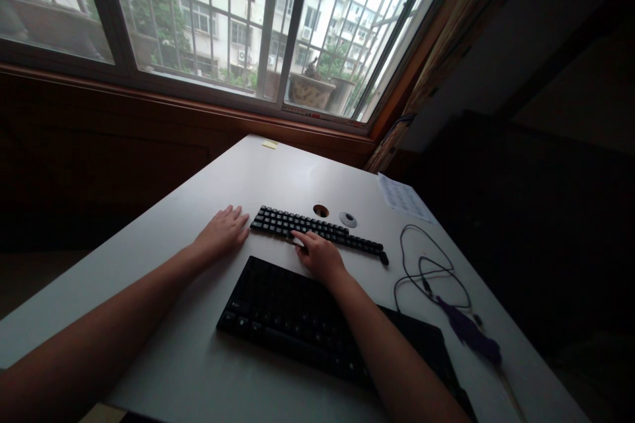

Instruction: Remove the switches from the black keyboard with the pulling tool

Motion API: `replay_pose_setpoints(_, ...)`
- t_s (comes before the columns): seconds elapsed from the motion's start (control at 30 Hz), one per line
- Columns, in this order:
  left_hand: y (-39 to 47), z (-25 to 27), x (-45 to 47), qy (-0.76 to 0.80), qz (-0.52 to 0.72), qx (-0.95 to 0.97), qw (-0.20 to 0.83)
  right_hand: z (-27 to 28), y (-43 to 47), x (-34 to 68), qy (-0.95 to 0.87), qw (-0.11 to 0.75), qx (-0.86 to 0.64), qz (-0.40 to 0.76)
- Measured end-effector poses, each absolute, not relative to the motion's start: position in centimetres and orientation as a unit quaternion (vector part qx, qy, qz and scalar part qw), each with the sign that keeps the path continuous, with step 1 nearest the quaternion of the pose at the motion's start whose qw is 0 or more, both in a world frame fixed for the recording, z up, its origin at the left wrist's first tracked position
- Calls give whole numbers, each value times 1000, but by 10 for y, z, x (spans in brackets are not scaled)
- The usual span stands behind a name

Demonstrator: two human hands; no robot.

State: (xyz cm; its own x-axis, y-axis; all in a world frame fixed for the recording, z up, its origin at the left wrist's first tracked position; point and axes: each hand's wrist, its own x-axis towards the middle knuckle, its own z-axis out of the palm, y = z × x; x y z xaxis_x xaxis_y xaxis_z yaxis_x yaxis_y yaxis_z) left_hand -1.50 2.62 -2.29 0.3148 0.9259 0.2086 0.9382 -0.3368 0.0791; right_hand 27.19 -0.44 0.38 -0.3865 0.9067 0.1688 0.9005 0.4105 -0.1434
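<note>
My left hand [224, 231] lies flat on the white desk, fingers spread, just left of the rows of black keycaps [282, 218]. It holds nothing. My right hand [318, 255] is at the near edge of these rows, index finger stretched toward them and the other fingers curled. A small dark keycap [291, 235] shows at its fingertip; the thumb side is partly hidden. Under my right forearm lies a black keyboard [278, 310], tilted across the desk. A few keys with white marks show at its lower left corner; my forearm hides part of its right side.
On the right, a black cable [421, 264] loops beside a purple brush-like thing [469, 330] with a thin stick. A printed sheet [405, 197] lies at the right edge. Past the keycaps are a round desk hole [321, 211], its grey cover [348, 219] and a yellow note [270, 144].
</note>
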Motion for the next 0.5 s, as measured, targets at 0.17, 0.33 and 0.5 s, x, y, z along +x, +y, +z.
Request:
replay_pose_setpoints(0.17,15,-24,-7,-575,-72,-813,50,8,-7,270,-831,92,-549,18)
replay_pose_setpoints(0.33,13,-27,-4,-581,-51,-811,52,8,-8,270,-830,82,-552,17)
replay_pose_setpoints(0.5,12,-24,-1,-588,-50,-806,48,9,-7,270,-831,83,-551,14)
